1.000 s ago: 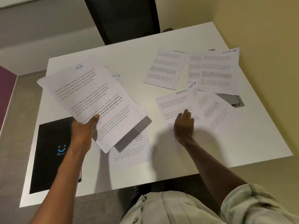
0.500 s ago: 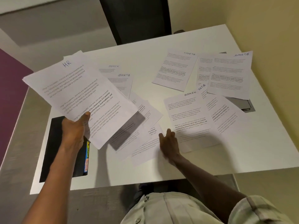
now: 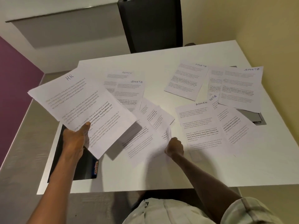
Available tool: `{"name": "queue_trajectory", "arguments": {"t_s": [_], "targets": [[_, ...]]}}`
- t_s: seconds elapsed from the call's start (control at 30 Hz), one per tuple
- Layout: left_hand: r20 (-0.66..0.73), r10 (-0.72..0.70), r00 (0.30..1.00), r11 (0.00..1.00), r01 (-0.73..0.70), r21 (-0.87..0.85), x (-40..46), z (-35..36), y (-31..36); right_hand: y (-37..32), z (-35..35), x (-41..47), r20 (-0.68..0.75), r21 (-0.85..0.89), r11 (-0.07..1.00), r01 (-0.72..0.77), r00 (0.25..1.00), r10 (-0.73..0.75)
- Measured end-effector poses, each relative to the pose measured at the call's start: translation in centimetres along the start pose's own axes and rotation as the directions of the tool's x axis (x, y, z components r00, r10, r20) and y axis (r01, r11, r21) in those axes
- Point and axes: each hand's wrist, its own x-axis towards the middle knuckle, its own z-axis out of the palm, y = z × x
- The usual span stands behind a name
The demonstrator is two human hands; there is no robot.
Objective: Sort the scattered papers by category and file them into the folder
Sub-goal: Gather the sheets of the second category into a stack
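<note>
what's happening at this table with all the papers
A person is sorting printed sheets by the category handwritten at the top. The left hand holds up a stack headed HR, thumb on top. The right hand is gripping a loose sheet near the front middle of the white table; its heading is blurred. Sheets marked SPORTS and ADMIN lie scattered across the table. A grey folder pokes out from under the papers at the right.

A pale beige buttoned cloth shirt (image 3: 169,210) is worn, its right sleeve (image 3: 249,210) rolled up into a thick cuff; both forearms are left bare
</note>
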Motion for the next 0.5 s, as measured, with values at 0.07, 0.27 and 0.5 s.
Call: {"name": "queue_trajectory", "arguments": {"t_s": [0.07,0.27,0.5], "targets": [[0.038,0.007,0.999,1.0,-0.007,-0.02,0.8,0.0,-0.1,0.0,-0.6,-0.1,0.012,0.157,0.987,0.015,1.0,-0.017],[0.099,-0.02,0.995,1.0,0.021,-0.005,3.3,1.1,-0.9,2.1,-4.7,-1.1,-0.237,0.555,0.831,0.039,0.965,0.113],[0.216,-0.072,0.974,0.997,0.065,0.038,4.8,3.1,-1.2,6.5,-7.0,-0.8,-0.073,0.791,0.577,-0.203,0.905,0.419]]}}
